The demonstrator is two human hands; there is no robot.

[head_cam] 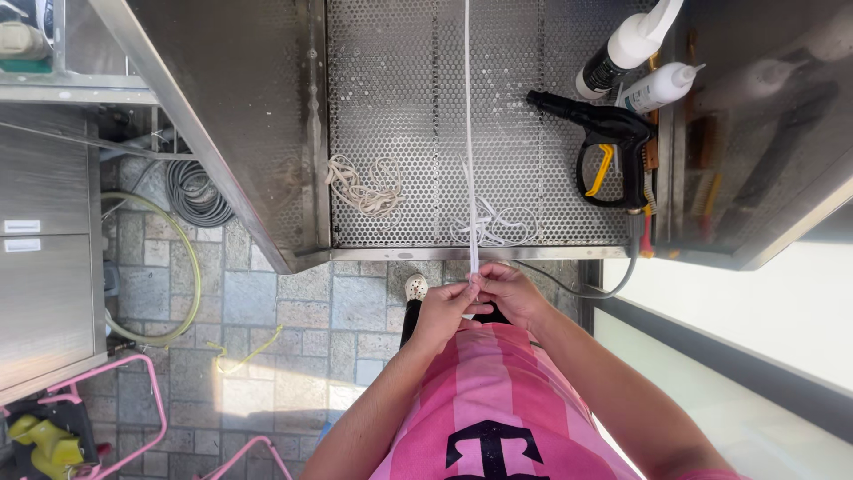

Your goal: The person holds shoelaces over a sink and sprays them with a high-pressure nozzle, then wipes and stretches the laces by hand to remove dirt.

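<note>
Stainless steel forms the largest element, a perforated tabletop (pixel 391 107) with solid sloping side walls, seen from above by a standing person in a pink striped top. Along its centre a white cord (pixel 467 133) runs taut from the far edge toward the viewer, ending at the near rim, where the left hand (pixel 442 311) and the right hand (pixel 514 293) meet just below the edge; the fingers of both are pinched narrowly around the cord's near end. As a judgement, the work on this cord is under way rather than finished: a loose white tangle (pixel 493 227) of the same cord lies slack on the mesh near the rim, and a beige rope bundle (pixel 362 191) lies apart to the left, untouched. At the right side rests a black spray gun (pixel 611 147) with a yellow trigger, its hose dropping over the rim. Beyond it stand two plastic bottles: a white spray bottle (pixel 622 49) with a dark band around its lower body, and a smaller white nozzle bottle (pixel 657 86) bearing a pale label with green marking. On the grey cabinet (pixel 40 267) at far left, two small white rectangular labels (pixel 21 235) sit one above the other.
</note>
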